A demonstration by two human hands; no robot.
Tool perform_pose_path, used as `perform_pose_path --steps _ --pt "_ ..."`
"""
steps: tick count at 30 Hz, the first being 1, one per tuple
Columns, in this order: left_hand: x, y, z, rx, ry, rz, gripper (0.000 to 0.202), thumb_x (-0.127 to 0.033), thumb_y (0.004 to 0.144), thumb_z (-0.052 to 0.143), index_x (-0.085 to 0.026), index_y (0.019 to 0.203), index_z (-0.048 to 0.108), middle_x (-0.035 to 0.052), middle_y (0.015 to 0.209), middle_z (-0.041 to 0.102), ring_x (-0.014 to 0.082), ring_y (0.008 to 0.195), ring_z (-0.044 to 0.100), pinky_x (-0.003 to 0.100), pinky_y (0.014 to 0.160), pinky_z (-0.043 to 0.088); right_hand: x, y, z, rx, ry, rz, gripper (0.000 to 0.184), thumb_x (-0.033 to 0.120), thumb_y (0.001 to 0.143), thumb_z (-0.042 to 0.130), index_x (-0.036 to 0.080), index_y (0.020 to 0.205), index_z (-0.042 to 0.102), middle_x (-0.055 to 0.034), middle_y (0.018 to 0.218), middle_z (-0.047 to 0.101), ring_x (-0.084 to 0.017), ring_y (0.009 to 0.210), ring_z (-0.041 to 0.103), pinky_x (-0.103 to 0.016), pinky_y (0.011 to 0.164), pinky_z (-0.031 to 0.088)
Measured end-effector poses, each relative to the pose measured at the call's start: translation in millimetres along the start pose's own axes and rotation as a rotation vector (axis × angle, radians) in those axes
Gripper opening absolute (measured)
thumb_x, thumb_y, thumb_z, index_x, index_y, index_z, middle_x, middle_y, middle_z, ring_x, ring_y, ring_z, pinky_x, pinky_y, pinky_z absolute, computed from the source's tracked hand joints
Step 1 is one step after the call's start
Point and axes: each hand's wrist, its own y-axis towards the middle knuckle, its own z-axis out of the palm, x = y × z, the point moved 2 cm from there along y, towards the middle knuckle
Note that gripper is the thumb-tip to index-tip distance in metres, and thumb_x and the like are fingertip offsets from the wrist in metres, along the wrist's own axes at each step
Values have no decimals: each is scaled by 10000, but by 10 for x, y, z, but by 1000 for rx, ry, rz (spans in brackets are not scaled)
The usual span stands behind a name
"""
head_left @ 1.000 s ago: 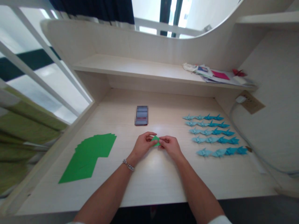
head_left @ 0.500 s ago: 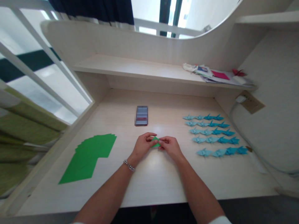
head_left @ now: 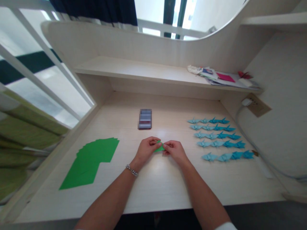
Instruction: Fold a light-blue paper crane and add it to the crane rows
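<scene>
Between my two hands, above the middle of the desk, is a small folded piece of green paper (head_left: 159,148). My left hand (head_left: 146,149), with a chain bracelet (head_left: 131,170) at the wrist, pinches its left side between thumb and fingers. On the paper's right edge, the thumb and fingertips of my right hand (head_left: 176,150) are closed. Parts of the paper are covered by my fingers, so its full shape is hidden. A fanned stack of flat green paper sheets (head_left: 92,159) lies to the left of my left hand.
Several rows of blue folded paper cranes (head_left: 218,135) stand on the desk's right side. A phone (head_left: 145,119) lies beyond my hands. Papers (head_left: 225,77) rest on the shelf (head_left: 144,71). A cable (head_left: 257,150) runs from the wall socket (head_left: 257,104) along the right wall.
The green paper has tilted slightly and shows a little lower between my fingers. Both hands keep nearly the same place and grip.
</scene>
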Motion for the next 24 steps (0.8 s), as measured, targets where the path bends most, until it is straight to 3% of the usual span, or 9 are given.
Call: perform_pose_path --steps 4,24 --pt "-10 -9 10 44 -28 -27 336 -301 649 728 -134 928 644 66 755 706 174 665 655 277 622 520 -28 19 -6 6 15 0 413 473 621 719 109 808 663 -35 552 651 -130 472 593 -244 502 479" --pt "33 31 -20 -41 3 -16 262 -367 696 678 -136 819 689 69 764 707 179 682 644 277 641 501 17 -12 5 21 -45 -42 356 463 662 688 124 767 656 -32 554 650 -129 478 586 -243 503 474"
